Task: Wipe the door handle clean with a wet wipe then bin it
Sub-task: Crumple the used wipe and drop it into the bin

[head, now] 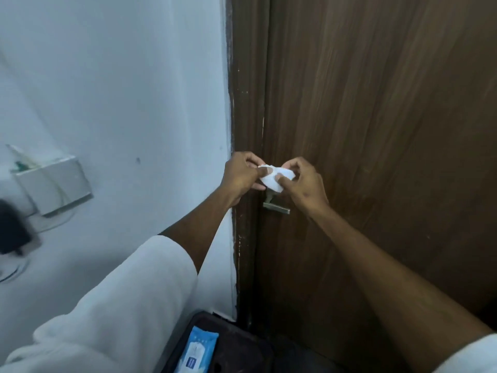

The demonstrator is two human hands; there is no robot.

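A small white wet wipe [273,181] is pinched between both my hands in front of the brown wooden door [376,130]. My left hand [242,175] grips its left side with thumb on top. My right hand [302,185] grips its right side. Just below the wipe, the metal door handle [277,208] sticks out from the door; its upper part is hidden behind the wipe and my fingers. Whether the wipe touches the handle I cannot tell.
A blue pack of wet wipes [199,351] lies on a dark surface [242,351] at the bottom. On the pale wall [121,90] to the left hangs a small shelf [53,181], with a dark object [13,227] below it.
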